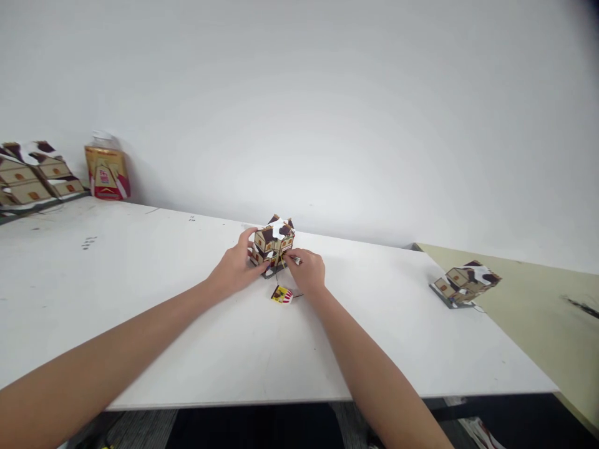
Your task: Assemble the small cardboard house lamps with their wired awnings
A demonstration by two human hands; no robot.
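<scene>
On table [140, 312], three paper houses [274, 244]

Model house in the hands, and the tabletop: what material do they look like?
Model house: likely printed card or paper, matte; flat panels with printed windows and snowy roof. Left hand steadies it, right hand pinches at its side. Tabletop: smooth white board, probably laminate, slightly scuffed.

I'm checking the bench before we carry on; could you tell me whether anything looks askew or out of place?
The finished model house sits at the white table's right edge, overhanging the seam. A small red-and-yellow piece lies loose.
</scene>
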